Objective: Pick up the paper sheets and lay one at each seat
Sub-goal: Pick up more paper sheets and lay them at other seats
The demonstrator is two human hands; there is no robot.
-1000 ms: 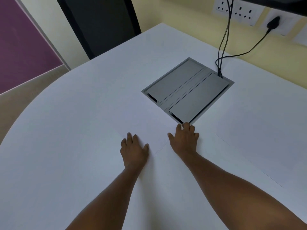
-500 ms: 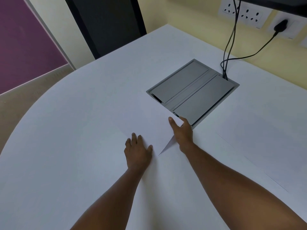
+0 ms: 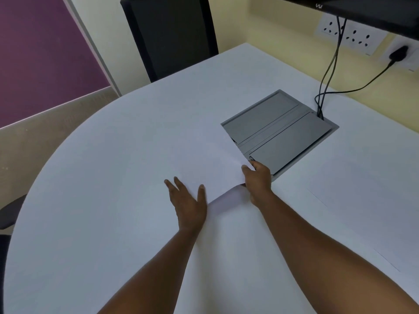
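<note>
A white paper sheet lies in the middle of the white round table, its near right corner lifted off the surface. My right hand pinches that raised corner, thumb on top. My left hand rests flat with fingers spread, just left of the sheet's near edge, thumb touching the edge. Another white sheet lies flat on the table to the right, its edges faint against the tabletop.
A grey cable-access hatch is set into the table behind my right hand, with black cables running up to wall sockets. A black chair back stands at the far edge. The table's curved rim runs along the left.
My right hand went from lying flat to pinching the sheet's near right corner and lifting it. The left hand stayed flat beside it. The view shifted a little.
</note>
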